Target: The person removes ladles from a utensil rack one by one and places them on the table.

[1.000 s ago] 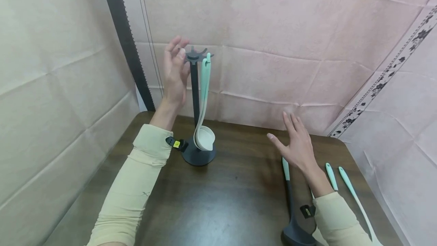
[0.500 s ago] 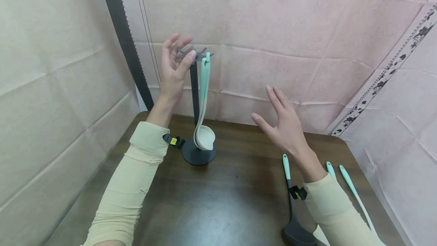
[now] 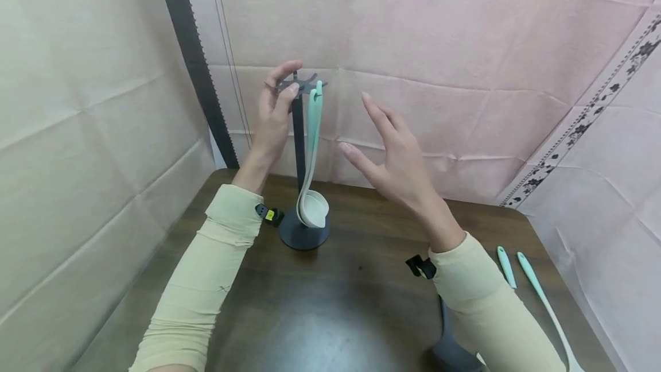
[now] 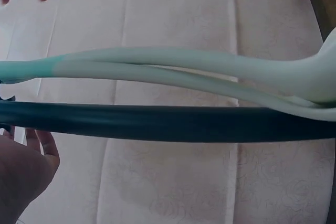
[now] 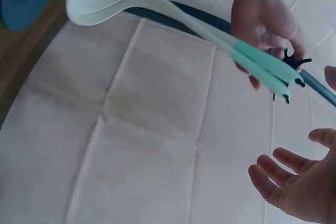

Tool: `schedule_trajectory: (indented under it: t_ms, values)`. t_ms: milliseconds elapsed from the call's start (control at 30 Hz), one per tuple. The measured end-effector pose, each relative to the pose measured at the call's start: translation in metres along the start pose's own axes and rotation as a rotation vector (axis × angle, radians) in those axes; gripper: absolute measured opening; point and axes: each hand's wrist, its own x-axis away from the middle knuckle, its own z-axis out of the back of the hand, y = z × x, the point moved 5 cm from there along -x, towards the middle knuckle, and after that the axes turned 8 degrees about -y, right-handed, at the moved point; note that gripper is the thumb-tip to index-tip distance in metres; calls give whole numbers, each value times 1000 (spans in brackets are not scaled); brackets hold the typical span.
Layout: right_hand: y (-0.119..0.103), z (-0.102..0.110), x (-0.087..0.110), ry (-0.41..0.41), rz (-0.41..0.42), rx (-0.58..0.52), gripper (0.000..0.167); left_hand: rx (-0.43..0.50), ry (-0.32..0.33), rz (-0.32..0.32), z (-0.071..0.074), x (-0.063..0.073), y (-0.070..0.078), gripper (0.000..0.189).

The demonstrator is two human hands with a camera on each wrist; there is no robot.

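Note:
A dark utensil stand (image 3: 298, 136) with a round base and hooked top stands toward the back of the table. Two pale ladles (image 3: 314, 209) with mint handles hang side by side from its hooks; in the right wrist view the ladles (image 5: 181, 17) show both handle ends on hooks. My left hand (image 3: 273, 119) pinches the hooked top of the stand between thumb and fingers, left of the ladles. To their right, my right hand (image 3: 403, 165) is raised with fingers spread, apart from the handles and holding nothing. The left wrist view shows the ladle stems (image 4: 173, 59) beside the pole.
On the right of the brown table (image 3: 330, 291) lies a dark ladle (image 3: 449, 352), partly covered by my right sleeve. Two more mint handles, a shorter handle (image 3: 506, 267) and a longer handle (image 3: 542, 297), lie further right. Pale cloth walls (image 3: 439, 45) close off the back and sides.
My right hand has moved left and up from above the lying utensils toward the stand. My left fingers have closed onto the stand's hooked top. The ladles hang as before.

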Motion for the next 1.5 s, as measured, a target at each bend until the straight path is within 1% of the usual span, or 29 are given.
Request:
schedule_trajectory:
  t_ms: [167, 300, 400, 500, 733, 833, 900, 1033, 1200, 1333, 1500]
  values:
    - [-10, -2, -11, 21, 2, -22, 84, -49, 10, -46, -6, -2, 0, 47]
    - [-14, -3, -19, 43, 30, -38, 82, -90, 24, -76, -9, -1, -2, 47]
    - [-19, -4, -27, 48, 52, -51, 79, -100, 35, -84, -9, 1, -2, 47]
    - [-25, -6, -36, 48, 61, -76, 77, -100, 41, -77, -6, 2, 0, 48]
    - [-35, -11, -49, 41, 37, -168, 75, -39, 25, -21, -5, 5, -1, 50]
    - [-38, -15, -53, 35, 45, -201, 73, -39, 16, -20, -6, 6, 0, 50]
    - [-40, -17, -55, 37, 55, -218, 72, -34, 21, -25, -8, 7, 0, 48]
    - [-42, -23, -58, 50, 63, -247, 68, -34, 57, -49, -10, 6, -1, 45]
    - [-42, -30, -64, 72, 50, -272, 59, -56, 96, -73, -12, 4, -3, 46]
    - [-41, -36, -67, 100, 41, -267, 50, -81, 116, -85, -11, 5, -3, 46]
    - [-40, -43, -72, 101, 21, -227, 42, -85, 126, -105, -10, 5, -3, 44]
